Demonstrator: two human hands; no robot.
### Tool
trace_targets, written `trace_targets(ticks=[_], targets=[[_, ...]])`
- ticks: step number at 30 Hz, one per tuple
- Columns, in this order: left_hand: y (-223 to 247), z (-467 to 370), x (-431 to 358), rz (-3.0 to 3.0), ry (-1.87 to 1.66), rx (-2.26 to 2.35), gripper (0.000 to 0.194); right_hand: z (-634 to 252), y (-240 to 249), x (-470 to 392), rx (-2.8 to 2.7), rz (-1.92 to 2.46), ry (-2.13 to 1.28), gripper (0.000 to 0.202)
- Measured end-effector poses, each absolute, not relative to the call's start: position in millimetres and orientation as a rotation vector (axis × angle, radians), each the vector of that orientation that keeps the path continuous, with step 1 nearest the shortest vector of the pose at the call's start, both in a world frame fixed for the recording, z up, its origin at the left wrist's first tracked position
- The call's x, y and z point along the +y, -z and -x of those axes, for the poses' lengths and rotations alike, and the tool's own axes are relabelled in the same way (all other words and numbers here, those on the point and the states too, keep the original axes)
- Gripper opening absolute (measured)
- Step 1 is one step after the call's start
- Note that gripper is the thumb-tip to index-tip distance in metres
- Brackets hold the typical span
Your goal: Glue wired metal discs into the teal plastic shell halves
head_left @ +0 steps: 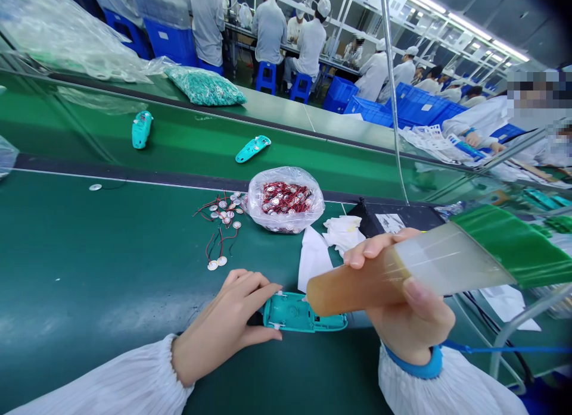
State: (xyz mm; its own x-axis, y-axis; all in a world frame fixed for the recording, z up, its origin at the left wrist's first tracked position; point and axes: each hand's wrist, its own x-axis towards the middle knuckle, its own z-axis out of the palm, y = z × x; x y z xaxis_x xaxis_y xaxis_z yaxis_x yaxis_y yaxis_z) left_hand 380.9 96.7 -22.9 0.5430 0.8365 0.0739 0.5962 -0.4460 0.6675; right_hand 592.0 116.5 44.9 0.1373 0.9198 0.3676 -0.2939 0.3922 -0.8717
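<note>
Left hand (243, 308): pinching the teal shell (290, 320) by its left end
Right hand (413, 320): wrapped around a tilted amber bottle (353, 284)
Teal shell: lower centre of the frame

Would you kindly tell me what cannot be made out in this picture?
- Head view: part of the teal shell, hidden by the brown container.
- Head view: how many wired discs the clear bag holds, since they overlap.
- Head view: any wording on the white label, too small to read.
- Head view: far end of the green wrap, cut off by the right edge.
</note>
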Motion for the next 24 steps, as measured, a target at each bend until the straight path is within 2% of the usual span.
trace_targets(ticks=[24], targets=[[24.0,-381.2,97.9,-2.230,-0.556,1.151,0.046,-603.2,-37.5,111.5,-1.335,0.740,-0.944,0.037]])
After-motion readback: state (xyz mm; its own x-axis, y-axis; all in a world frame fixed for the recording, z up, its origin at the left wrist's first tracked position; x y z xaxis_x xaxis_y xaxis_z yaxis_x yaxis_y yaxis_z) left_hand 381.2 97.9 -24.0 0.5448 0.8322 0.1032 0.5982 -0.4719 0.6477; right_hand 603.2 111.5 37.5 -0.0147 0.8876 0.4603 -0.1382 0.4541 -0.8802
